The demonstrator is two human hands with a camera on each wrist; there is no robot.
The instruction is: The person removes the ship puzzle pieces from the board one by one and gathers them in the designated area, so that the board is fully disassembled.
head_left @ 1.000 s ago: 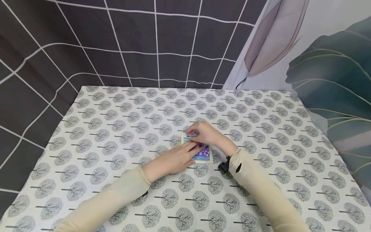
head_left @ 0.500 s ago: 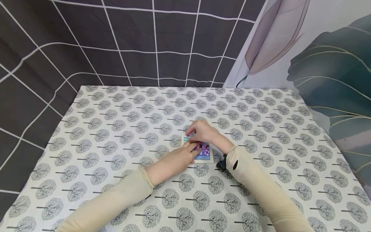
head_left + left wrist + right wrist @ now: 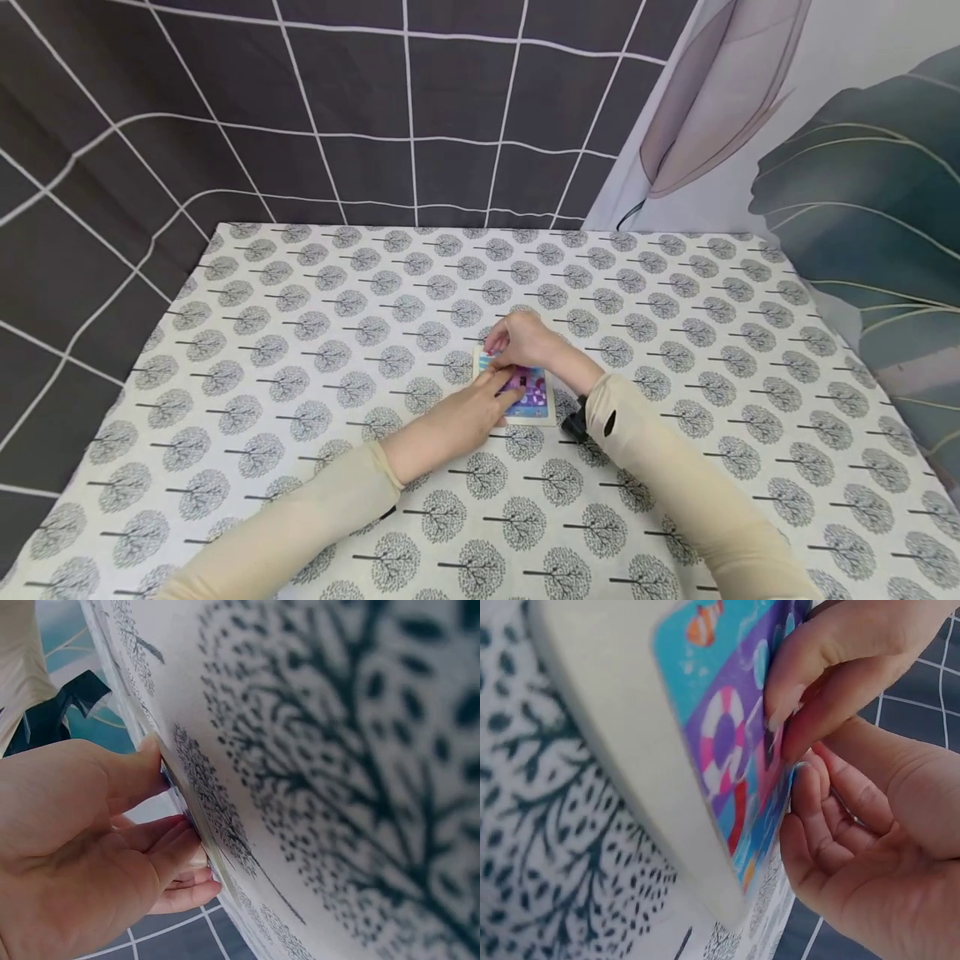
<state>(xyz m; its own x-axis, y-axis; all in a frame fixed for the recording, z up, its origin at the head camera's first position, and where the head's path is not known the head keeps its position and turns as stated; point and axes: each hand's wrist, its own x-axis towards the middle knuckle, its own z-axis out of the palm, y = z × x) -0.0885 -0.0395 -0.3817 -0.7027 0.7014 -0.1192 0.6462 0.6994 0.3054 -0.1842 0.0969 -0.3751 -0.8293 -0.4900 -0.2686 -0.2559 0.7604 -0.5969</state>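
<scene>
A flat board (image 3: 542, 413) with a cream border and a bright picture of a lifebuoy (image 3: 721, 739) and an orange fish lies on the cloth, partly hidden by both hands. My left hand (image 3: 457, 413) reaches across it from the left, fingers extended onto the picture; in the left wrist view its thumb and fingertips are right at the board's surface. My right hand (image 3: 528, 340) bends over the far left part of the board, fingers curled and fingertips near the light-blue striped corner. A thin blue edge shows at the right fingertips; I cannot tell whether they pinch a piece.
A white cloth (image 3: 330, 317) printed with grey trees covers the table. Behind it hangs a dark curtain (image 3: 337, 100) with white grid lines. A leaf-patterned curtain (image 3: 862, 183) hangs at the right. A black wrist camera (image 3: 576, 423) sits below the right wrist, beside the board.
Both hands stay at the board. The left hand has shifted slightly, its thumb and fingers drawn in closer, with more of the picture's lower part showing. The head view moves a little.
</scene>
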